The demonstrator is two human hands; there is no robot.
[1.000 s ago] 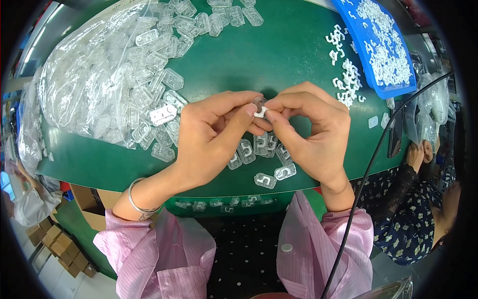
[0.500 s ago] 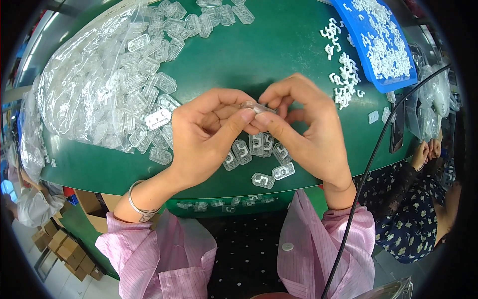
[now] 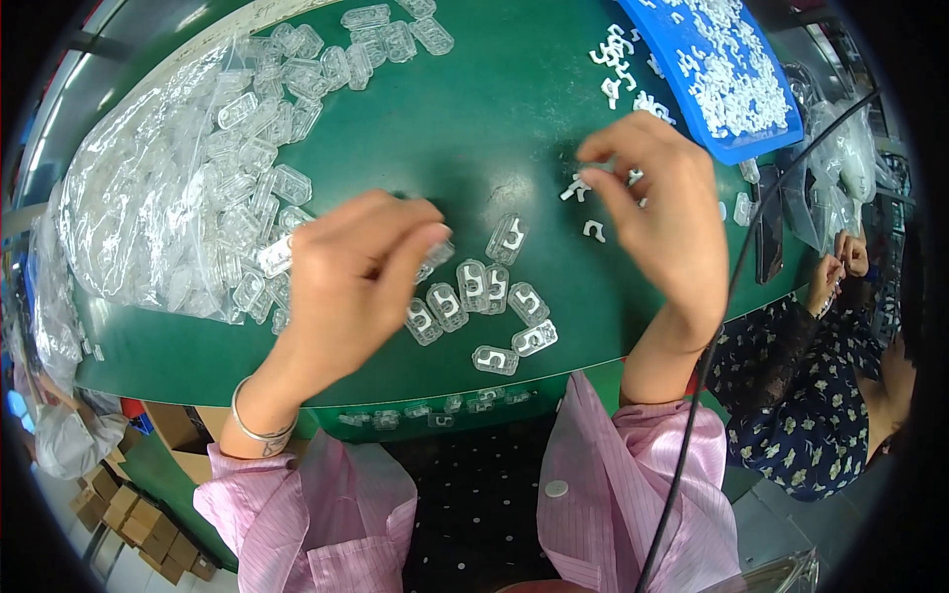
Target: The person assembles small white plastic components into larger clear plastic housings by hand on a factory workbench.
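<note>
a green table (image 3: 474, 128) fills the frame; a clear bag (image 3: 138, 188) bulges at upper left, a blue tray (image 3: 741, 150) at upper right. left of centre, the left hand (image 3: 346, 272) has bent fingers near a clear case (image 3: 438, 254); i cannot tell if they grip it. right of centre, the right hand (image 3: 664, 198) has thumb and forefinger parted near small white hooks (image 3: 594, 230).

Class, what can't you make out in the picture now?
Head view:
Clear case: left hand partly covers it; held or resting, unclear.
Right hand: blurred; whether it holds anything, unclear.
Blue tray: far end cut off by picture's upper edge.
Plastic bag: glare hides some contents.
</note>
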